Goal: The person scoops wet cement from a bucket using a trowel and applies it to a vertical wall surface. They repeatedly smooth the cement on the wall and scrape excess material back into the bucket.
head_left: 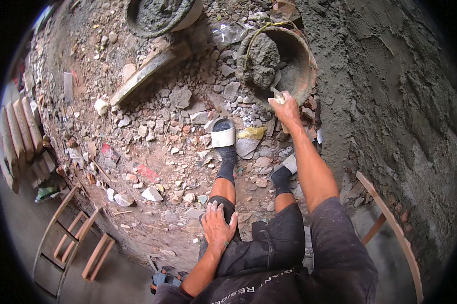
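My right hand [288, 110] is closed on the pale handle of a trowel [276, 82] at the near rim of a bucket [310, 66]. The trowel's blade reaches into the bucket, beside a heap of wet grey mortar [264, 61]. This bucket tips toward me and has a thin wire handle; some mortar coats its inside wall. On my left knee lies my left hand [218, 225], fingers stretched out and dusty, with nothing in it.
Another bucket [188, 19] with grey mortar stands at the far left. A plank [143, 76] lies on the rubble. Wet mortar covers the wall [380, 66] on the right. Wooden frames [61, 243] and stacked boards [21, 126] are at the left; a wooden strip [391, 223] leans at lower right.
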Action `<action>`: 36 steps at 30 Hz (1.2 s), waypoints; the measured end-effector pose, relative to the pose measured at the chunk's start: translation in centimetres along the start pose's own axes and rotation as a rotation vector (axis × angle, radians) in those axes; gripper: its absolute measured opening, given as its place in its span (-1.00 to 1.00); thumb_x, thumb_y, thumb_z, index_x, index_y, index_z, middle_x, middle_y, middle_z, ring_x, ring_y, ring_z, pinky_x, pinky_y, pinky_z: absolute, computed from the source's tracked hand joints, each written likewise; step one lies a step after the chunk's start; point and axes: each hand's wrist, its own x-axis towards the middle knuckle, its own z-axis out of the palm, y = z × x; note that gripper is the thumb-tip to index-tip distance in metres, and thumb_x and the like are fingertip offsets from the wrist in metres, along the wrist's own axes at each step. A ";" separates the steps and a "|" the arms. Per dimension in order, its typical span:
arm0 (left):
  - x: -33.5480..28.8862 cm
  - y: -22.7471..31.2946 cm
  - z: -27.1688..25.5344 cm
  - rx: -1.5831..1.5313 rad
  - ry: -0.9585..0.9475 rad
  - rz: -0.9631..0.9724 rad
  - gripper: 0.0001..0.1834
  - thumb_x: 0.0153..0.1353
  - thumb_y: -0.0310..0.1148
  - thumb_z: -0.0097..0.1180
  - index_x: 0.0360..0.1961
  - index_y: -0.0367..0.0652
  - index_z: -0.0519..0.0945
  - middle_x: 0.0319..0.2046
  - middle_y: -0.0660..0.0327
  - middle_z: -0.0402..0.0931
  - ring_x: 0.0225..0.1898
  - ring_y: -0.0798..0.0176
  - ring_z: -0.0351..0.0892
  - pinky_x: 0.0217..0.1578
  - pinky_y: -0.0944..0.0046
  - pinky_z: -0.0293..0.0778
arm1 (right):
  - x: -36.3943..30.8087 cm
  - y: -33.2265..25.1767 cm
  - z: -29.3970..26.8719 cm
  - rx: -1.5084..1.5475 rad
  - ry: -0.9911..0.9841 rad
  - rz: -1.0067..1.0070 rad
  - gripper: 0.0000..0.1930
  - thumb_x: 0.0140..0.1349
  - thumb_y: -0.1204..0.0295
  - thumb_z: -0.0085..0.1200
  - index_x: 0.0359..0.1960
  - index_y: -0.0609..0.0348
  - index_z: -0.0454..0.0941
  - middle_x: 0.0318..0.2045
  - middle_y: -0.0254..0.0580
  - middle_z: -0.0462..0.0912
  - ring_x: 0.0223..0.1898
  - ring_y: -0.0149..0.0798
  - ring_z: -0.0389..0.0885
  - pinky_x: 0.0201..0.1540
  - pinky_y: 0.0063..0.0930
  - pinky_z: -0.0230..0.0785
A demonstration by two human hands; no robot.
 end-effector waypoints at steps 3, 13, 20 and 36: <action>-0.2 0.1 0.4 0.006 0.033 -0.002 -0.39 0.08 0.01 0.12 -0.01 -0.28 0.48 0.09 -0.05 0.37 0.23 -0.06 0.21 0.17 -0.04 0.10 | -0.4 0.3 -1.5 -0.103 0.083 0.018 -0.62 -0.05 0.24 0.13 -0.28 0.32 0.50 -0.38 0.21 0.60 -0.33 0.22 0.55 -0.21 -0.14 0.40; -1.6 4.0 2.7 0.150 0.176 -0.011 -0.33 0.17 0.10 0.00 0.02 -0.34 0.46 0.00 -0.19 0.42 0.12 -0.16 0.33 0.12 -0.05 0.20 | -15.8 -4.7 -18.8 -0.274 0.009 -0.141 -0.68 0.02 0.19 0.08 -0.29 0.15 0.49 -0.48 0.19 0.57 -0.37 0.25 0.54 -0.30 0.01 0.38; -1.4 7.4 4.0 0.225 0.199 -0.019 -0.32 0.18 0.14 -0.06 0.01 -0.31 0.47 0.00 -0.19 0.42 0.10 -0.14 0.35 0.07 -0.04 0.25 | -26.6 -2.2 -38.9 0.117 -0.527 0.256 -0.55 -0.04 0.21 0.26 -0.12 0.16 0.56 -0.40 -0.21 0.63 -0.39 -0.31 0.63 -0.38 -0.39 0.54; -1.0 5.5 1.6 -0.011 0.041 -0.019 -0.31 0.15 0.09 0.03 0.04 -0.35 0.42 0.04 -0.21 0.38 0.15 -0.20 0.29 0.16 -0.06 0.15 | -23.1 -2.8 -33.5 -0.163 -0.105 0.430 -0.36 0.11 0.15 0.16 0.06 0.45 0.32 -0.23 0.01 0.55 -0.25 -0.20 0.56 -0.27 -0.38 0.43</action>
